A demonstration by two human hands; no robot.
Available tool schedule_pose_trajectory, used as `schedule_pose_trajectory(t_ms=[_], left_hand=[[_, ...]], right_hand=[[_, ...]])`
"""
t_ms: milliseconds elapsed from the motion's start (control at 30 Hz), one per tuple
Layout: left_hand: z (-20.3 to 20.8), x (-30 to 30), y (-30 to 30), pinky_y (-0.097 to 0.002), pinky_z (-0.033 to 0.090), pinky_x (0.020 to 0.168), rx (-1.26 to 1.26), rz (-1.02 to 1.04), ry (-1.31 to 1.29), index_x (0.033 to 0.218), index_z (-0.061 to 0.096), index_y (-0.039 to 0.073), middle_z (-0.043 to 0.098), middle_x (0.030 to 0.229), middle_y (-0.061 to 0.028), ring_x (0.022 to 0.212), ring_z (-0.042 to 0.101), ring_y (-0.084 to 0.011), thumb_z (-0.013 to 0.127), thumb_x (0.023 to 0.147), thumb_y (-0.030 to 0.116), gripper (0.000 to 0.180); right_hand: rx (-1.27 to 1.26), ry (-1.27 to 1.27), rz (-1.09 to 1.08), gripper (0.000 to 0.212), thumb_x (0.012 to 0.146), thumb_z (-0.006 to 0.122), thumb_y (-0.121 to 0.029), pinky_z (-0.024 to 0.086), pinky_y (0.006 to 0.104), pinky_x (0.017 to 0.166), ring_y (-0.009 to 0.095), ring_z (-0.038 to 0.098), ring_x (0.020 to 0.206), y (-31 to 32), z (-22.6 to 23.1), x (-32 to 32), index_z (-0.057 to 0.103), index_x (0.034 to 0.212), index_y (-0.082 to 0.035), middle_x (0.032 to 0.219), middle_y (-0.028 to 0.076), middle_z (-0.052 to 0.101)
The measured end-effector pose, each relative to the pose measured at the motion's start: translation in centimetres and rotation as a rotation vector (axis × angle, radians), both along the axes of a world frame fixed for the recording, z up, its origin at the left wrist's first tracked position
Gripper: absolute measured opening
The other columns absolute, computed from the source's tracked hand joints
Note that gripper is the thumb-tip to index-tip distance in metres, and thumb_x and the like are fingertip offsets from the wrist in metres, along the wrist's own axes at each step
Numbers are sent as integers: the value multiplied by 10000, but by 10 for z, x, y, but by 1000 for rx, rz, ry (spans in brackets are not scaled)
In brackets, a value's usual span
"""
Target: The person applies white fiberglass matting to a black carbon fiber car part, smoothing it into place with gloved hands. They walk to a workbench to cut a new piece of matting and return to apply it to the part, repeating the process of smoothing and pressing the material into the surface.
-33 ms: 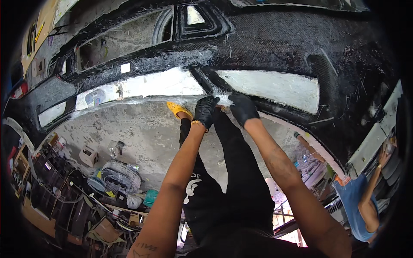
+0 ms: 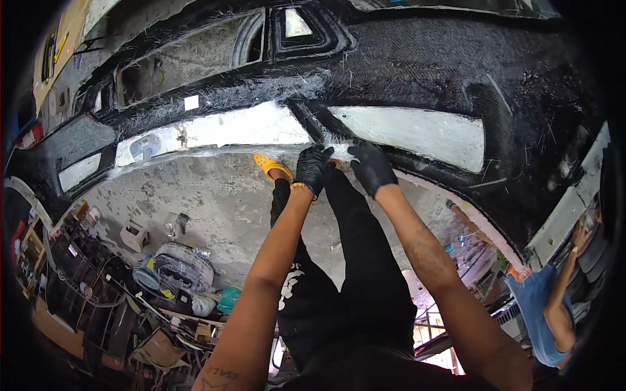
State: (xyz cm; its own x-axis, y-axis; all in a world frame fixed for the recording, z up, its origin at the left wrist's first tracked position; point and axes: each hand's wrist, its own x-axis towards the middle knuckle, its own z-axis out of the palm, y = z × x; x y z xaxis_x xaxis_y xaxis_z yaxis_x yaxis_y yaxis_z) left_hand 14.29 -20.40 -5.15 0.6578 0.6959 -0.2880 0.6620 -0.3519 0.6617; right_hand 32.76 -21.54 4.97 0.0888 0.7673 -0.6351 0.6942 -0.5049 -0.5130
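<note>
Stained concrete floor (image 2: 222, 215) lies below a big, black, fibre-strewn panel (image 2: 417, 72) with a long white inset (image 2: 417, 133). At its lower edge the left hand (image 2: 313, 168) is curled and the right hand (image 2: 372, 168) half open with bent fingers, on either side of a pale fibre patch (image 2: 340, 151) — whether either pinches it, I cannot tell. Uneven pulling could wrinkle or tear that patch — careless pressing might shift it.

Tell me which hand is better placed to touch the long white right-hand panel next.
Probably the right: the black-gloved right hand sits just below the long white right-hand panel in view, while the black-gloved left hand is farther left.
</note>
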Motion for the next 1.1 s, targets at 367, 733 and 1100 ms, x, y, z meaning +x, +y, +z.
schedule_pose_trajectory(t_ms=[367,733,1100], left_hand=[[-5,-4,-4,-442,451,826,-15,46,-34,1101,576,55,596,1003,-184,951,559,-375,625,739,192,390],[5,-178,142,-395,407,923,161,414,-7,1170,502,35,528,1094,-180,1033,508,-341,749,661,118,572],[-36,-217,175,-368,435,684,-109,264,132,909,558,41,532,811,-86,763,515,-250,869,503,272,560]], right_hand=[[12,-16,245,434,793,568,-166,402,432,947,354,490,1124,-31,-89,-39,505,1209,-57,1186,210,536],[47,-36,104,326,747,528,-92,447,440,839,365,560,958,-6,-71,-87,588,1056,-5,1025,209,600],[-335,-130,218,555,710,583,-106,352,492,981,353,434,1179,11,-87,-108,494,1258,-108,1307,139,451]])
